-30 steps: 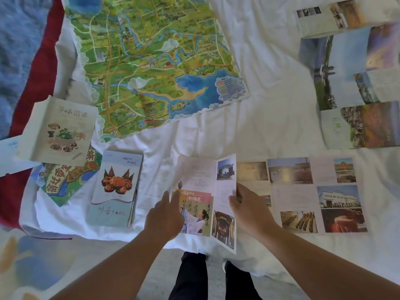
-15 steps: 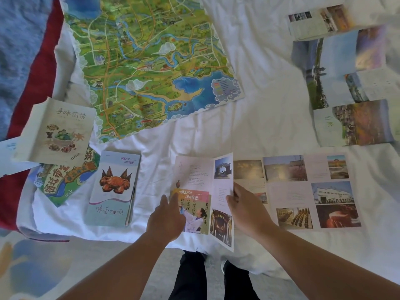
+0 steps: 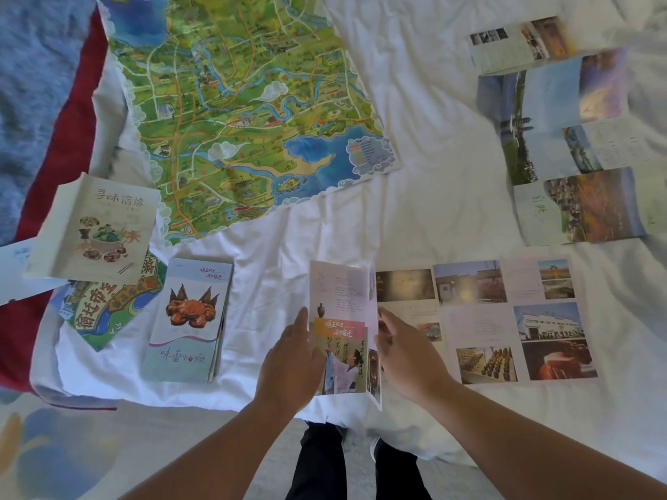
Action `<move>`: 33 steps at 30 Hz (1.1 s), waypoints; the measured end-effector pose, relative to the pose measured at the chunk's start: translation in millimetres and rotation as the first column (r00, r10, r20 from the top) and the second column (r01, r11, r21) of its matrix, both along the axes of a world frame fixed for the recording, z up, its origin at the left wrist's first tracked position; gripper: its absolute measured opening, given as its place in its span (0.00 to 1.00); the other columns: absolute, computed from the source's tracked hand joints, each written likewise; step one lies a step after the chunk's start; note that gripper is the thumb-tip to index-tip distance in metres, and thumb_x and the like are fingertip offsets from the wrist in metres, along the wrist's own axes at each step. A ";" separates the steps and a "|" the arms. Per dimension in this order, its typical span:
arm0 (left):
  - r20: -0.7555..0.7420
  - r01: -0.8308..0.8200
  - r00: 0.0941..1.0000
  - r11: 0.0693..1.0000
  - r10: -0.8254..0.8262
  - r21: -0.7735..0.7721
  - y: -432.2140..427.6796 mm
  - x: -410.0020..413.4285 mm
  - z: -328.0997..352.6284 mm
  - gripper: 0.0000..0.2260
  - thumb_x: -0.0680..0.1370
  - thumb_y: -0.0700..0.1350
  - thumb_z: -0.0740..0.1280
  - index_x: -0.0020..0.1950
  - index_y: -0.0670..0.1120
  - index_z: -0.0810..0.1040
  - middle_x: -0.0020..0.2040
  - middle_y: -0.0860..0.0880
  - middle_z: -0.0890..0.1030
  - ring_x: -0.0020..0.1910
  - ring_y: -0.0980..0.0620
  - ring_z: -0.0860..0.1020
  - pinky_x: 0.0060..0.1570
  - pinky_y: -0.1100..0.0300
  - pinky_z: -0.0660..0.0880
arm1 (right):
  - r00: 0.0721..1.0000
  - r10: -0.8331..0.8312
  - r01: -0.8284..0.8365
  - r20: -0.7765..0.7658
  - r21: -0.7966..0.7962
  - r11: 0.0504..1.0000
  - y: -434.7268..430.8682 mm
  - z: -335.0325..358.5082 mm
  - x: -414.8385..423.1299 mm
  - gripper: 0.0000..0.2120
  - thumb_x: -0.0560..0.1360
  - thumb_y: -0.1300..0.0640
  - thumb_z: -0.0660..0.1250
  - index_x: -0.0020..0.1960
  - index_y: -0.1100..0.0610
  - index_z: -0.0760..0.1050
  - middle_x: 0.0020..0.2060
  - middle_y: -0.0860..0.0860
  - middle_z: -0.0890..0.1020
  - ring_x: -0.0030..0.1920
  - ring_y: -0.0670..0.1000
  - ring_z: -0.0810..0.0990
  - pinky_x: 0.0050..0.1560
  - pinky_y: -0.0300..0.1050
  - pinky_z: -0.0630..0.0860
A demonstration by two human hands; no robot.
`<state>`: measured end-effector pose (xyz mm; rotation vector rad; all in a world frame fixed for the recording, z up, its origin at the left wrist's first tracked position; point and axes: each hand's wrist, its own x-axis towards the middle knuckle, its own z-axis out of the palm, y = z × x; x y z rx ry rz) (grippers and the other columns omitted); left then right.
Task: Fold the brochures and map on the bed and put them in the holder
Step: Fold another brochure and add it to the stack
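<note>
A long photo brochure (image 3: 505, 319) lies unfolded on the white bed sheet (image 3: 415, 196), near the front edge. Its left panels (image 3: 343, 294) are partly folded over and stand raised. My left hand (image 3: 288, 362) rests with straight fingers on the left edge of those panels. My right hand (image 3: 408, 359) pinches the raised panel at its right edge. The big green and blue map (image 3: 234, 120) lies spread open at the back left. A second unfolded brochure (image 3: 563, 138) with landscape photos lies at the far right. No holder is in view.
Folded items lie at the left: a crab brochure (image 3: 187, 319), a cream food brochure (image 3: 97, 229) and a green one (image 3: 104, 312) under it. A red cloth (image 3: 72, 120) and blue blanket (image 3: 36, 66) border the left. My legs (image 3: 317, 463) stand at the bed's front edge.
The raised panel has swung further left over the cover panel, showing narrower now. My right hand followed it leftward; my left hand stayed at the left edge.
</note>
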<state>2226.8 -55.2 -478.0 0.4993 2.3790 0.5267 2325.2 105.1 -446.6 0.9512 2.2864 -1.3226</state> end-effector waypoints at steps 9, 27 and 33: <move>-0.037 0.191 0.981 0.959 -0.188 0.210 29.8 37.0 17.9 0.28 0.81 0.51 0.59 0.79 0.56 0.51 0.66 0.58 0.74 0.58 0.57 0.76 0.59 0.57 0.74 | 0.999 0.010 -0.012 -0.053 -0.049 0.999 0.5 12.1 2.9 0.12 0.82 0.58 0.57 0.62 0.54 0.74 0.49 0.48 0.83 0.45 0.45 0.81 0.42 0.32 0.72; -0.084 0.299 0.953 0.948 -0.291 0.111 84.4 74.8 16.5 0.29 0.80 0.49 0.62 0.75 0.62 0.49 0.54 0.58 0.78 0.44 0.57 0.79 0.45 0.56 0.80 | 0.971 -0.125 0.101 0.205 0.124 0.987 85.5 -11.6 95.0 0.24 0.82 0.52 0.56 0.77 0.48 0.60 0.75 0.48 0.67 0.72 0.51 0.68 0.71 0.48 0.63; -0.101 0.337 0.936 0.941 -0.336 -0.011 115.2 88.3 0.5 0.26 0.79 0.45 0.61 0.74 0.55 0.55 0.69 0.49 0.72 0.45 0.51 0.81 0.40 0.55 0.79 | 0.955 -0.199 0.161 0.219 0.183 0.970 111.7 -19.7 127.2 0.24 0.81 0.52 0.59 0.76 0.49 0.62 0.72 0.49 0.70 0.70 0.52 0.70 0.67 0.48 0.67</move>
